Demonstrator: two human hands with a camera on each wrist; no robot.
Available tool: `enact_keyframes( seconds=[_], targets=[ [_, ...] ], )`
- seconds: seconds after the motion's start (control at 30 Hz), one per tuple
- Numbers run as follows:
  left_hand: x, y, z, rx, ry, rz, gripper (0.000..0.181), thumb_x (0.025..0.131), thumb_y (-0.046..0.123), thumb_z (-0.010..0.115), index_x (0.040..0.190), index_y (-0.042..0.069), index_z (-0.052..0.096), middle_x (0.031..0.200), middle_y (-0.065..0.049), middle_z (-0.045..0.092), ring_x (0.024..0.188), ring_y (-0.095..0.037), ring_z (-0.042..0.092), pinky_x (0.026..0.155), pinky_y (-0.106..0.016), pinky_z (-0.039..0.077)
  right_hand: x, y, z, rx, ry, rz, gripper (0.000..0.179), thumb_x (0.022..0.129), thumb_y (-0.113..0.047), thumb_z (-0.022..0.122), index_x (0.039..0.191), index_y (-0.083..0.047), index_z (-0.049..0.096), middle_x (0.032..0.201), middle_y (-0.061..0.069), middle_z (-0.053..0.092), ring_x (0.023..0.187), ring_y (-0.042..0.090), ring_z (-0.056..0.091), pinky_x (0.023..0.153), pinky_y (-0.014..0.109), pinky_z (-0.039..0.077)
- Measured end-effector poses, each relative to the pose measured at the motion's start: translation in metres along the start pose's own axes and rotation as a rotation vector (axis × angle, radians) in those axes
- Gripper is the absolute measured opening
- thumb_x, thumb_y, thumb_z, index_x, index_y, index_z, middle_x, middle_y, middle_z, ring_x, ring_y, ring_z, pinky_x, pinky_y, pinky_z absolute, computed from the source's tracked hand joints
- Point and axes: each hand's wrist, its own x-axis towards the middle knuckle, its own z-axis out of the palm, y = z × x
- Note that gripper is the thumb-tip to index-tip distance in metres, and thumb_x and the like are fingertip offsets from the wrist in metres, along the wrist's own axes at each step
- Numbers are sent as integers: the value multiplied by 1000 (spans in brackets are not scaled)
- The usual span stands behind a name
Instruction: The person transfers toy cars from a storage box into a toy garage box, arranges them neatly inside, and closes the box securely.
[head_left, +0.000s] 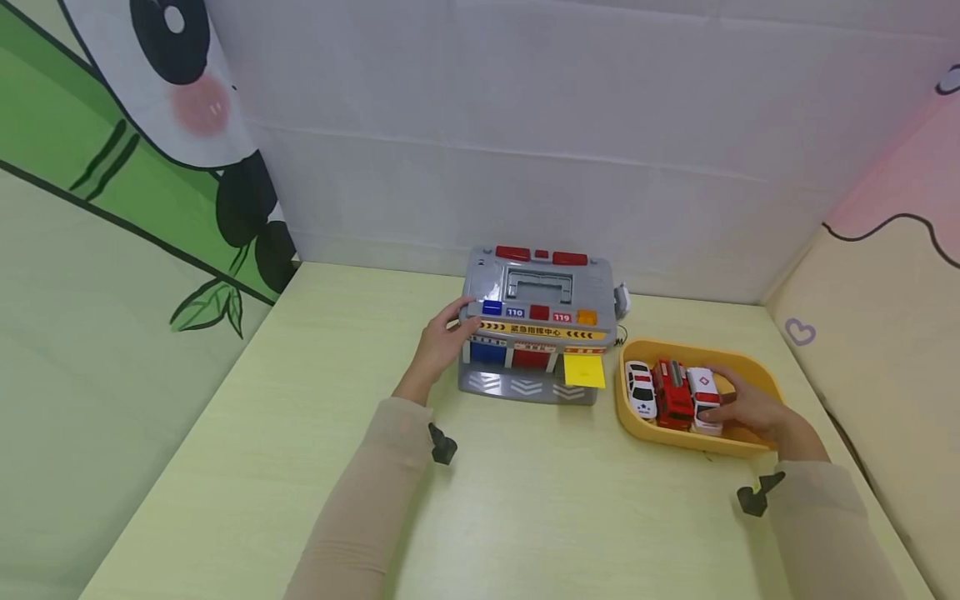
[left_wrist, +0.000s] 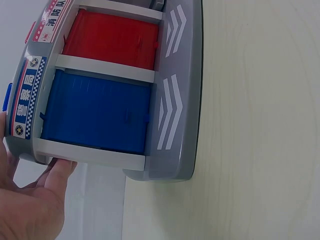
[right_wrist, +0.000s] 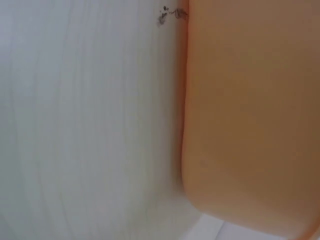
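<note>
A grey toy emergency station [head_left: 536, 312] stands near the back of the table. Its blue door [left_wrist: 97, 112] and red door [left_wrist: 112, 40] are down, while a yellow door [head_left: 584, 371] sticks out raised at the right end. My left hand [head_left: 438, 350] grips the station's left end; in the left wrist view, its fingers [left_wrist: 60, 175] curl behind that end. Over at the right, my right hand [head_left: 757, 408] reaches into a yellow tray [head_left: 652, 432] and holds a white toy ambulance [head_left: 703, 392] between thumb and fingers. The right wrist view shows only the tray's outer wall [right_wrist: 250, 115].
Beside the ambulance in the tray lie a red toy fire truck [head_left: 672, 392] and a white toy police car [head_left: 641, 390]. A small grey piece [head_left: 622, 300] sits at the station's right side, with a dark cord below it. A light cloth wall [head_left: 525, 125] rises behind the table.
</note>
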Motion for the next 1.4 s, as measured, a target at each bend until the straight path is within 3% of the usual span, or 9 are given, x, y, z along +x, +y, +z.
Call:
enact_keyframes(
  seconds=[0.23,0.6,1.0,1.27,1.4],
  targets=[
    [1,-1,1,1,9,-2,50,98,38,59,145,28,46,147,-11,42,130,-34,45,101,-47,43,1,2,0,47,1,-4,92,89,0,68,149,-3,-2,119,24,54,98,26,60,83,32,54],
    [2,-1,2,-1,19,0,50,97,38,59,145,28,47,146,-10,43,130,-33,46,102,-46,43,1,3,0,108,29,-9,88,88,3,68,147,-5,3,116,20,54,96,23,60,83,34,54],
    [3,-3,4,-1,17,-1,50,98,38,59,145,28,47,147,-10,42,131,-33,44,103,-46,42,-5,3,-3,125,37,23,85,93,-4,64,150,-9,1,114,14,54,96,22,60,83,34,54],
    [3,-4,4,5,22,5,51,97,39,58,146,28,46,147,-10,41,131,-33,44,103,-47,42,-16,0,-7,234,23,-49,71,95,-1,59,147,-23,16,105,6,56,89,18,63,79,31,56],
    [2,-4,4,6,22,8,51,97,39,58,145,28,46,147,-10,41,131,-33,44,103,-46,41,-22,-3,-8,292,-4,-123,62,96,3,56,138,-34,28,105,5,56,87,19,64,77,32,57]
  ],
)
